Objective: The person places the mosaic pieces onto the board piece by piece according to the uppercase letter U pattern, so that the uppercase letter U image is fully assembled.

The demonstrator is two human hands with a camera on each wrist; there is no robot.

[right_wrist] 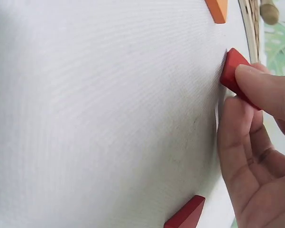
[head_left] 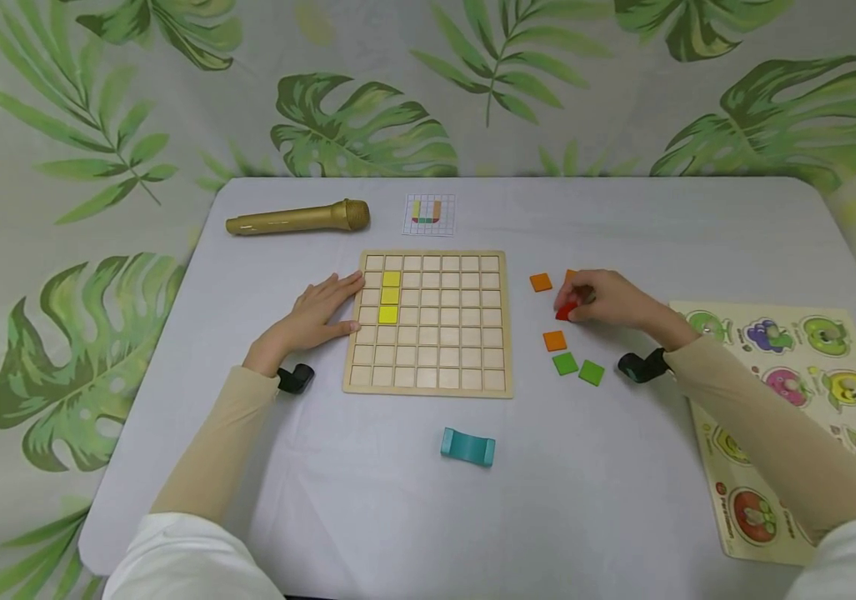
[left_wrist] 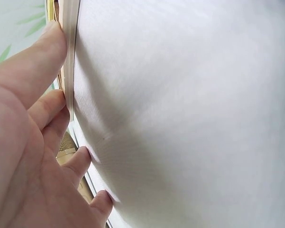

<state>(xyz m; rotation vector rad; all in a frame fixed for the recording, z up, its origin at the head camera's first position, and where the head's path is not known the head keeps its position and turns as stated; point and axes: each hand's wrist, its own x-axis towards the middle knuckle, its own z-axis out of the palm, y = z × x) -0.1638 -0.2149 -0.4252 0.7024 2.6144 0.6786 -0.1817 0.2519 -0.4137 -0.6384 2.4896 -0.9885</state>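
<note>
Red tile: pinched between thumb and fingers of the right hand, their gap no wider than the piece. Held toward one end, tilted, probably to leave the other end free for setting down. Location: right of the board, well apart from its cells; whether it touches the table cannot be told.

Second red tile: loose near that hand.

Orange tiles, three, and green tiles, two: lying loose between board and right arm — within easy reach, one supposes, and sorted roughly by colour.

Left hand: fingers spread, grasping nothing; thumb and fingertips against the board's left edge, likely to keep it from sliding.

Yellow tiles, three: seated in a column, echoing the card's yellow stroke.

Card: beyond the board, presumably for consulting — a coloured U on a grid.

Microphone, teal block, puzzle: set around the margins, seemingly out of the way.
</note>
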